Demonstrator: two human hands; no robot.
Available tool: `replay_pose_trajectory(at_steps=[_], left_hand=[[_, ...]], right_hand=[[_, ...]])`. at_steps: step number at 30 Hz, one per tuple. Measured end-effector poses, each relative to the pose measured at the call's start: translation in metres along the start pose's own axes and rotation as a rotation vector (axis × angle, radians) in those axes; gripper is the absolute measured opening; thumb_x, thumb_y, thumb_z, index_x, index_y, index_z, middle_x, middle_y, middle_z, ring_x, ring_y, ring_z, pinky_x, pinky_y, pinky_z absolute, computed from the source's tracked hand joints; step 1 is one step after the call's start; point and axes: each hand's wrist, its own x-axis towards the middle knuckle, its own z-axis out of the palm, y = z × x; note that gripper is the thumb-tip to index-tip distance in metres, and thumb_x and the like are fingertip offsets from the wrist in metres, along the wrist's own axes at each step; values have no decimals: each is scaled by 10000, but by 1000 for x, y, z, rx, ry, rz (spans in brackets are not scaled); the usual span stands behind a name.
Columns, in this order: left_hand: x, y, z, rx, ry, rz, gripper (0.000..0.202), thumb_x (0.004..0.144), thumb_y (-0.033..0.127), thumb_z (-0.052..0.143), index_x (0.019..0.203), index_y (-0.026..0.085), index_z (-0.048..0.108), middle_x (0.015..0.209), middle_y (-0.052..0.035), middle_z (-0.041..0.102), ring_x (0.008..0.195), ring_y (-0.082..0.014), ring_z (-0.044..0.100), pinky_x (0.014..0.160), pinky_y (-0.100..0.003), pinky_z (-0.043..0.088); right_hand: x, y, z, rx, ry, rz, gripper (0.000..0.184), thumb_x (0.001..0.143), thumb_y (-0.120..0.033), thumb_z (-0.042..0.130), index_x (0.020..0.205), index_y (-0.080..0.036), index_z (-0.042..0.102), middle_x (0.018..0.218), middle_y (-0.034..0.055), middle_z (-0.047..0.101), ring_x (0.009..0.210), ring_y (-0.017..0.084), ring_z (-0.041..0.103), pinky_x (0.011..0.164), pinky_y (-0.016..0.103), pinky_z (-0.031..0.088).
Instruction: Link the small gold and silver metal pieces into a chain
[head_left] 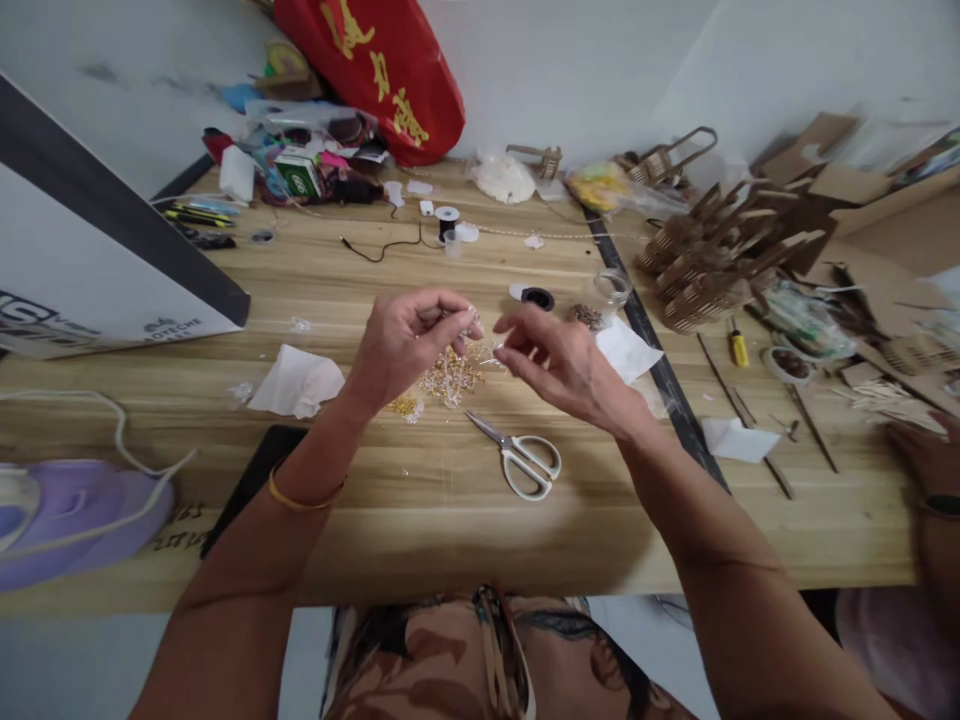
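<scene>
My left hand is closed in a pinch on a strand of small clear beads, part of which hangs below the fingers. My right hand hovers just to its right, bent at the fingers and smeared by motion; whether it grips a thread does not show. Beneath both hands lies a pile of gold and clear beads on the wooden table. Scissors with white handles rest nearer to me, their blades pointing to the upper left.
White paper lies to the left, near a purple iron. A thread spool, a clear jar and a black lid stand farther back. Small woven baskets crowd the right, where another person's hand shows.
</scene>
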Motion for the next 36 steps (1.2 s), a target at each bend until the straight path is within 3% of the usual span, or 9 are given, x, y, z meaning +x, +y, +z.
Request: replay_pose_trajectory(at_steps=[2,5,9,14,20,31,34,36], left_hand=[[4,3,-2,1,19,8,124,835,232,634,806,115,660,742,-32,724,568,-85,640,534,-179,478],[12,3,-5,-42,26,43,97,840,197,630,813,110,661,739,-38,723,559,-84,638,524,-183,474],[23,-3,-5,-85,16,40,69,836,168,640,810,108,661,749,-46,727,557,-84,643,510,-184,468],[35,-12,4,-138,-14,55,77,840,170,641,821,98,660,756,-64,727,581,-93,653,502,-185,476],[46,-14,16,-130,-66,47,100,845,181,631,795,96,650,766,-77,728,596,-90,643,525,-189,490],[58,-19,25,-104,-102,38,115,850,197,633,801,94,626,754,-67,722,599,-82,647,590,-198,528],[60,-20,26,-107,-109,37,120,848,202,634,799,92,627,751,-70,722,586,-82,643,596,-208,539],[61,-20,27,-112,-113,33,122,847,204,634,797,93,629,749,-68,722,585,-81,642,598,-207,540]], right_hand=[[-17,9,11,-187,-177,38,258,952,-327,482,1158,-173,509,760,25,649,647,136,569,596,249,339],[-45,18,32,-395,-463,45,195,947,-310,492,1072,-175,559,889,86,687,677,164,607,576,268,314],[-75,20,58,-527,-609,104,300,959,-356,463,1202,-191,523,1042,133,666,793,210,652,606,277,355],[-91,18,75,-561,-601,176,359,992,-338,337,1305,-196,439,1143,150,615,819,220,652,595,280,380],[-97,20,75,-512,-549,249,350,966,-308,365,1285,-187,441,1124,128,605,844,204,640,635,272,396],[-126,53,41,-665,-499,438,283,905,-262,454,1164,-176,530,1027,113,648,831,234,652,625,292,378],[-126,54,31,-694,-497,476,284,883,-323,536,1133,-192,562,1007,108,668,823,243,664,632,289,388],[-120,56,25,-661,-424,458,312,874,-381,570,1126,-196,578,1042,111,668,817,236,669,626,283,395]])
